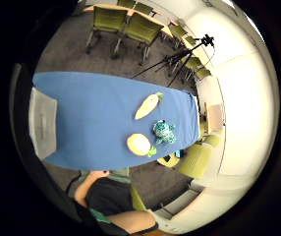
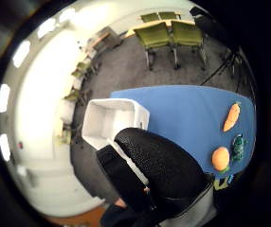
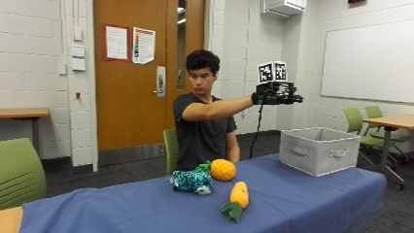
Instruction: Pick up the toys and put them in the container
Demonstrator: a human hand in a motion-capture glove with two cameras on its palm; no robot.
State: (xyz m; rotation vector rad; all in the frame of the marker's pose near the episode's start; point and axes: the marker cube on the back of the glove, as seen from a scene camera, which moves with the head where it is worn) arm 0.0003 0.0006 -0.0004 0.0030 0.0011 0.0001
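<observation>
Toys sit together on the blue tablecloth [image 3: 310,204], well apart from my gloved right hand [image 3: 277,93], which I hold raised at shoulder height with the arm stretched out, above and near the grey fabric container [image 3: 318,150]. The hand carries nothing; from the outside view I cannot tell for certain how the fingers stand, but the thumb-side palm view shows black glove fingers [image 2: 164,165] lying fairly straight, not wrapped round anything.

Positions of the three toys:
- round orange plush fruit with green leaves [image 3: 222,170], just beside and touching the teal patterned plush animal [image 3: 192,181];
- long orange plush carrot with a green felt top [image 3: 238,196], a little apart from the other two, nearer the outside camera.

Container: rectangular soft-sided bin with a fabric handle loop on each visible side, open at the top, standing at one end of the table. The thumb-side palm view looks down into its pale inside.

Surroundings: green chairs [image 3: 19,172] around the room, an orange wooden door [image 3: 139,73] behind me, a whiteboard [image 3: 369,60] on the wall, a tripod [image 1: 180,61] on the grey carpet beyond the table. Nothing stands between the toys and the container.
</observation>
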